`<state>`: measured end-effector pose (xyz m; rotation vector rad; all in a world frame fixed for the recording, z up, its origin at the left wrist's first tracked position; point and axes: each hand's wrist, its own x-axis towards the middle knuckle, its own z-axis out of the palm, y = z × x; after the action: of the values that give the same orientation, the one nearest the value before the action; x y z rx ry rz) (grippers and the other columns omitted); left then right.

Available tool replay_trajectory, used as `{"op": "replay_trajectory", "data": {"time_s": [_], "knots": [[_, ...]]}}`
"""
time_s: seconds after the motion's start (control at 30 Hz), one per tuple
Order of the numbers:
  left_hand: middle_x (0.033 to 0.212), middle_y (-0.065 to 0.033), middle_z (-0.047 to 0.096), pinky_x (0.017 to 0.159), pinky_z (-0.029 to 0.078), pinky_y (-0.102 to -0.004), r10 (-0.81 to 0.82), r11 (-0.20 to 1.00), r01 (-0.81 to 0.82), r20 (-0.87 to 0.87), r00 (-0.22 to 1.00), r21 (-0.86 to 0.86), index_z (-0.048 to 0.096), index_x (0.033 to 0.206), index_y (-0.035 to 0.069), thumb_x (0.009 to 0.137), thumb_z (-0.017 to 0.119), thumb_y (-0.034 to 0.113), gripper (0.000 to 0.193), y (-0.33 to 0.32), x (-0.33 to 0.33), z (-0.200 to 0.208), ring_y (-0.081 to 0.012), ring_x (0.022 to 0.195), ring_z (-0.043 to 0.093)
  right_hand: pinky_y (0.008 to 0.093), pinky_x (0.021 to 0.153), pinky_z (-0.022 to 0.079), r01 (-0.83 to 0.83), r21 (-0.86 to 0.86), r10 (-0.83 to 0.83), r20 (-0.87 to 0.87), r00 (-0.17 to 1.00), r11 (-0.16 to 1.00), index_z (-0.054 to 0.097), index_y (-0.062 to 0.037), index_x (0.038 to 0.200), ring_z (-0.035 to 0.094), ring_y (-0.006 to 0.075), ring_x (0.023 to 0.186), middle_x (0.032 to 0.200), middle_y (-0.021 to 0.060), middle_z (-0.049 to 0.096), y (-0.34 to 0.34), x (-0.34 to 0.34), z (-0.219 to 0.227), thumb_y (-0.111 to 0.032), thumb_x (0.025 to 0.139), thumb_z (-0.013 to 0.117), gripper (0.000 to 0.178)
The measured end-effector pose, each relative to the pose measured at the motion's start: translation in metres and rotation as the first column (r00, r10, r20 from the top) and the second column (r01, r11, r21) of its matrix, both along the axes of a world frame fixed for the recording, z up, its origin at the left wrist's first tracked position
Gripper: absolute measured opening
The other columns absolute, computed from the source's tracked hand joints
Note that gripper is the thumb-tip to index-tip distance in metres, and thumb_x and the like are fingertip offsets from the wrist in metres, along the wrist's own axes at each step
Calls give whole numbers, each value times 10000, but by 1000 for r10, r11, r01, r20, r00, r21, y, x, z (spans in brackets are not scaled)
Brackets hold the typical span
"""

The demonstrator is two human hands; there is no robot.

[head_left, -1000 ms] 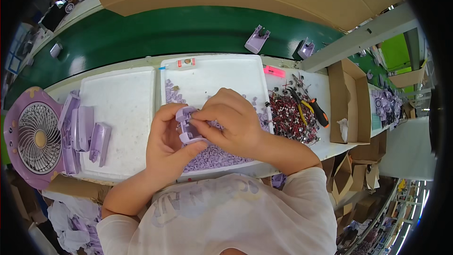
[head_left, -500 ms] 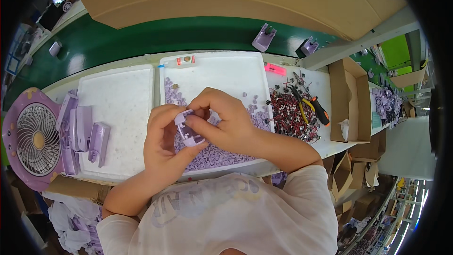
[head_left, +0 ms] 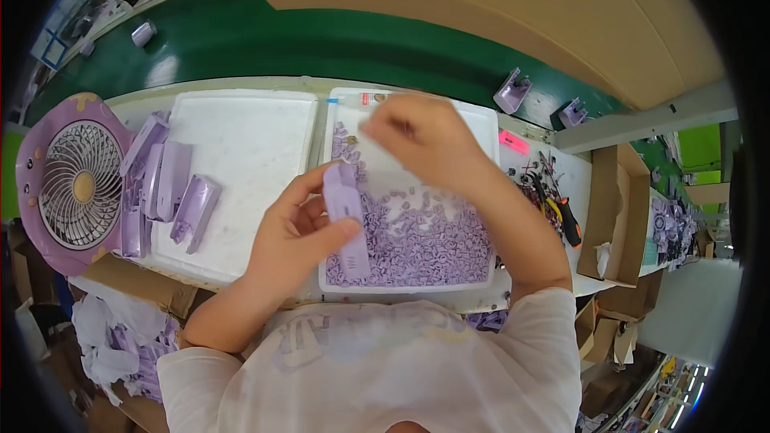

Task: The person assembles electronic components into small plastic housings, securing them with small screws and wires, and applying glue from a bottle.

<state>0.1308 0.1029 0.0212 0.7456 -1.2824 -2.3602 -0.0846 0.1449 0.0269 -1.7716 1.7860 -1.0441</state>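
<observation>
My left hand (head_left: 293, 236) grips a long lilac plastic housing (head_left: 346, 220), thumb on its near face and fingers behind. The housing stands nearly upright in view, its smooth outer side showing, over the left edge of a white foam tray (head_left: 473, 124). Small lilac plastic pieces (head_left: 425, 248) lie loose in that tray. Above its far half hangs my right hand (head_left: 429, 140), apart from the housing. Its fingers are curled but smeared by motion, so whether they hold anything is unclear. Just beyond them lies a small squeeze bottle (head_left: 373, 99) with a blue tip, partly covered by the hand.
Lilac housings (head_left: 172, 180) lie on a second white tray (head_left: 249, 128) at left, beside a purple fan (head_left: 80, 184). To the right are a pink marker (head_left: 513, 142), pliers (head_left: 547, 199), an orange-black screwdriver (head_left: 570, 223) and a cardboard box (head_left: 613, 216). A green conveyor belt (head_left: 321, 44) runs behind.
My right hand has let go of the housing and moved away toward the squeeze bottle. The housing has turned in my left hand, from open inside to smooth outside. The whole view has shifted.
</observation>
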Motion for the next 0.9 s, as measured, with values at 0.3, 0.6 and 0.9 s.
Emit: {"op": "replay_trajectory", "data": {"time_s": [0.3,0.6,0.9], "knots": [[1009,-61,616,795,479,-277,65,969,-78,64,996,236,508,1207,-12,882,583,176,383,-11,7,-12,-140,892,593,408,744,456,71,-69,-99,-677,729,995,571,-62,1089,550,319,849,914,138,585,-27,-11,-51,-109,829,561,264],[873,-77,627,689,489,-260,7,963,-22,54,999,269,562,1063,-33,894,561,242,323,-13,8,-2,-129,768,597,305,740,467,129,-131,-118,89,989,983,594,-49,983,594,204,861,956,112,609,48,-1,-2,-22,791,614,195],[907,-65,627,657,487,-233,-100,968,94,13,995,231,530,1170,-44,858,603,253,437,-4,3,7,-108,775,595,267,623,500,82,-257,7,327,945,963,644,-30,929,651,188,694,805,103,670,90,25,24,-73,714,747,242]]}}
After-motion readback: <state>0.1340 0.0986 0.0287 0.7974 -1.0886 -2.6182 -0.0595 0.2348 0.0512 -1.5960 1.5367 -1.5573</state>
